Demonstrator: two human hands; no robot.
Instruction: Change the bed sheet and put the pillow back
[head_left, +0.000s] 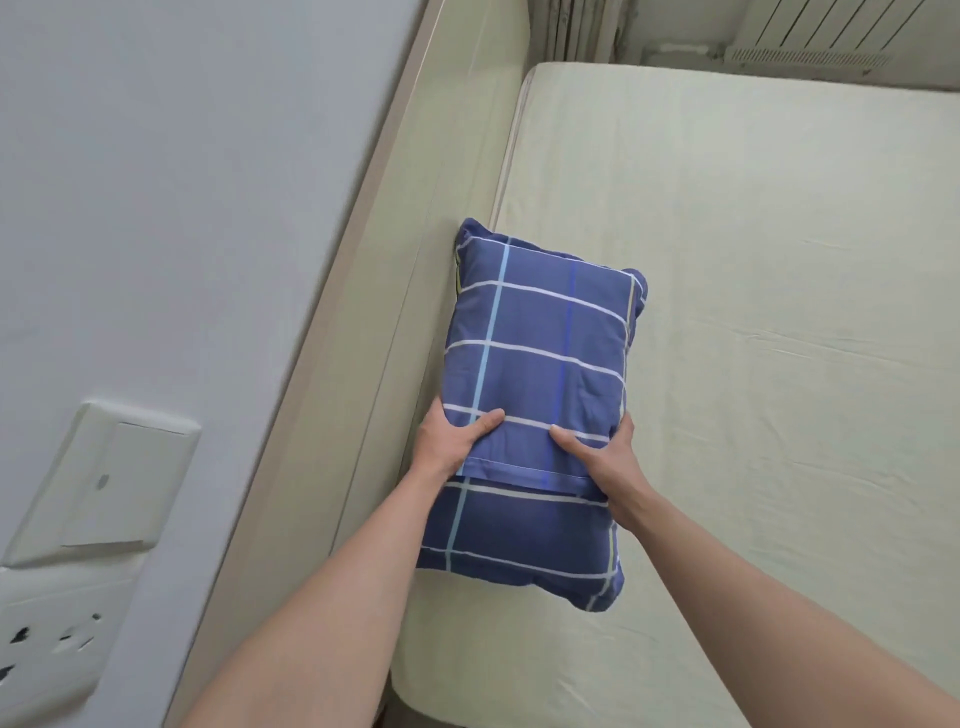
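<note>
The left hand (451, 441) gripped the left side of a soft blue pillow with white and light-blue checked lines (540, 374), thumb on top and fingers tucked out of sight under the edge. The right hand (597, 452) held the right side the same way, thumb pressed into the cloth. The pillow sat in the middle of the frame, its far end touching the pale green padded headboard (415, 218) on the left. Under it lay the pale green bed sheet (753, 312), spread flat with a few small creases, filling the right side of the frame. At the lower left, a white wall switch (109, 478) and a white socket (47, 649) sat on the grey wall (156, 156).
</note>
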